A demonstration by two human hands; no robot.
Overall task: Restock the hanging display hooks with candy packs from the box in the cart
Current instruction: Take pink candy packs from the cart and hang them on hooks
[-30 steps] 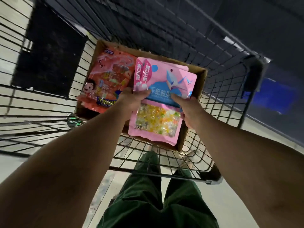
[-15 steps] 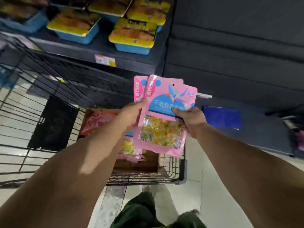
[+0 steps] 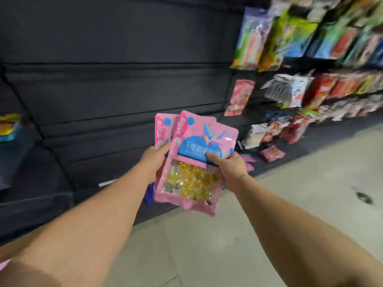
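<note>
I hold a small stack of pink candy packs (image 3: 192, 162) in front of me, each with a blue label and a clear window showing yellow sweets. My left hand (image 3: 154, 162) grips the stack's left edge, thumb on the front. My right hand (image 3: 229, 168) pinches the front pack's right side, thumb on the blue label. A second pack's top (image 3: 163, 129) fans out behind on the left. The hanging display (image 3: 310, 69) with rows of colourful packs fills the upper right, blurred. The cart and box are out of view.
A dark slatted wall panel (image 3: 114, 79) stands straight ahead. Loose pink packs (image 3: 272, 153) lie on the low dark base shelf under the display. A single pink pack (image 3: 240, 97) hangs at the display's left end. Pale tiled floor (image 3: 269, 204) stretches to the right.
Both hands lifted the pink packs out of the box in the cart. My view swung up and right, away from the cart toward the hanging display.
</note>
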